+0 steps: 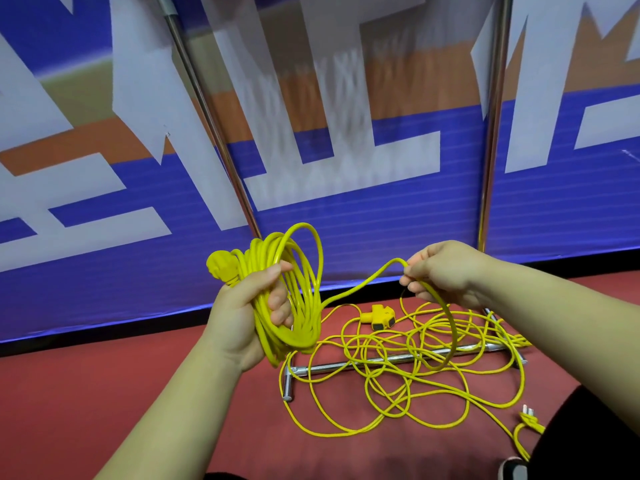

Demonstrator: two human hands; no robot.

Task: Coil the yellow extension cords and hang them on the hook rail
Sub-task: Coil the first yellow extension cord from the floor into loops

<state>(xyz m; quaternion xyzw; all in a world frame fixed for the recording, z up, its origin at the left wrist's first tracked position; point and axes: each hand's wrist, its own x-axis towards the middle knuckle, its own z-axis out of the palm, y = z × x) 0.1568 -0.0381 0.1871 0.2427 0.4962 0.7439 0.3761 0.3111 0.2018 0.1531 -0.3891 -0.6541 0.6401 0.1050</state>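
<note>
the left hand (239, 310) is sitting at the centre of the frame, its fingers (278, 301) curling tight round a fat coil (304, 317) of yellow extension cord, the thumb pressing across the top of the loops. a yellow plug (220, 266) is poking out of the bundle at its upper left. from the coil a single strand (363, 284) is running rightward to the right hand (446, 271), right of centre, whose fingers (414, 287) are pinching it narrowly, and past the pinch the strand is arcing down toward the floor.

in the lower right of the frame the loose cord (391, 386) is lying in a wide tangle of loops on the red floor (104, 393), draping over a chrome base bar (332, 366) that is lying flat, with a short cross foot at its left end. a yellow socket block (379, 315) is resting on the floor at the upper edge of the tangle. a second plug (530, 415) with bare pins is lying at the far lower right, beside a dark trouser leg (588, 445) and a shoe (512, 469) at the bottom edge.

a banner wall (363, 230) is filling the whole upper half, blue with big white shapes and orange patches, smeared by blur in the middle. two chrome poles are rising in front of it: one (207, 109) slanting toward the upper left, one (493, 133) standing right of centre. a dark strip is running along the banner's foot where it is meeting the floor.
</note>
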